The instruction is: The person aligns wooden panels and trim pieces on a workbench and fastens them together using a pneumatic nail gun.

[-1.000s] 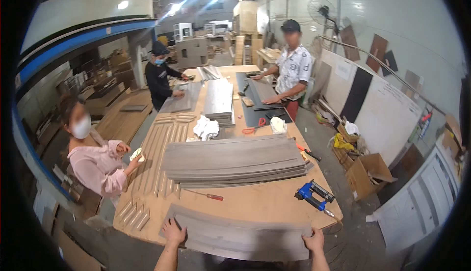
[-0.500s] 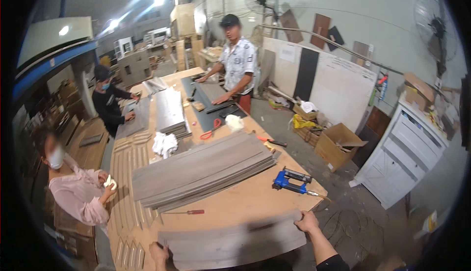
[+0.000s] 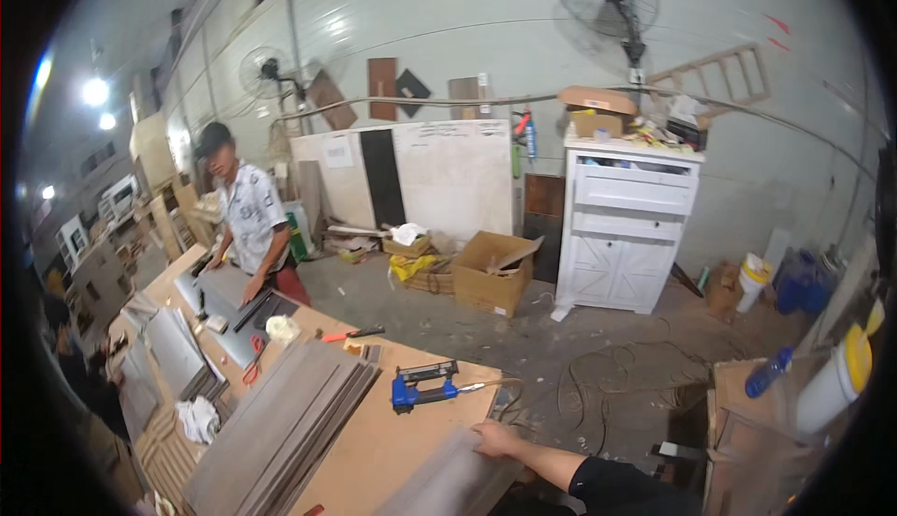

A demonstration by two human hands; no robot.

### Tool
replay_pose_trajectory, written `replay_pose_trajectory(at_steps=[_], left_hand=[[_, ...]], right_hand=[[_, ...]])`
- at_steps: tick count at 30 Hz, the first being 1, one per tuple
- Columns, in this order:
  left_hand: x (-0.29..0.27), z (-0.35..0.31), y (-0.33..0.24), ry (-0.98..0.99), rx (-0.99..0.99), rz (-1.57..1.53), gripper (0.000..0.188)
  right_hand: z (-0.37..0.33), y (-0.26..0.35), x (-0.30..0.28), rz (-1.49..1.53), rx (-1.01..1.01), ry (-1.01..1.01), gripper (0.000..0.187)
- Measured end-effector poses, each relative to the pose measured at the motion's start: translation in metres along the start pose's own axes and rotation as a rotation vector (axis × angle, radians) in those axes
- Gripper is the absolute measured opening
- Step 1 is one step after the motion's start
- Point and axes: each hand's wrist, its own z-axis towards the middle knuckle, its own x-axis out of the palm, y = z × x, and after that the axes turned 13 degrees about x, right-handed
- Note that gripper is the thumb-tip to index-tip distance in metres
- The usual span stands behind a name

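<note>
A grey-brown wooden panel (image 3: 434, 479) lies at the near edge of the workbench, its left part cut off by the bottom of the picture. My right hand (image 3: 495, 439) is closed round its far right corner, the arm reaching in from the lower right. My left hand is out of the picture. Just beyond the panel, a blue and black nail gun (image 3: 425, 385) rests on the bench with its hose leading right. Left of it lies a stack of similar panels (image 3: 280, 422).
Across the bench (image 3: 374, 441) a co-worker (image 3: 250, 203) has both hands on a board. Red scissors (image 3: 252, 362) and a white cloth (image 3: 198, 420) lie further back. A cardboard box (image 3: 495, 273) and white cabinet (image 3: 621, 226) stand on the floor. At right are hoses and a yellow-topped white bucket (image 3: 834, 380).
My view has swung to the right, so the bench appears further left. My left hand and the nearer co-worker on the left have gone out of view. My right hand still grips the panel.
</note>
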Motion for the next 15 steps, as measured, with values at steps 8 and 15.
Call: replay_pose_trajectory(at_steps=[8,15], left_hand=[[-0.024,-0.004,0.016,-0.099,0.313,0.479,0.04],[-0.008,-0.019,-0.068,-0.392,-0.239,0.227,0.051]], right_hand=[[-0.024,0.019,-0.014,0.06,0.043,0.157,0.065],[-0.018,0.036,0.007,0.303,0.029,-0.066,0.058]])
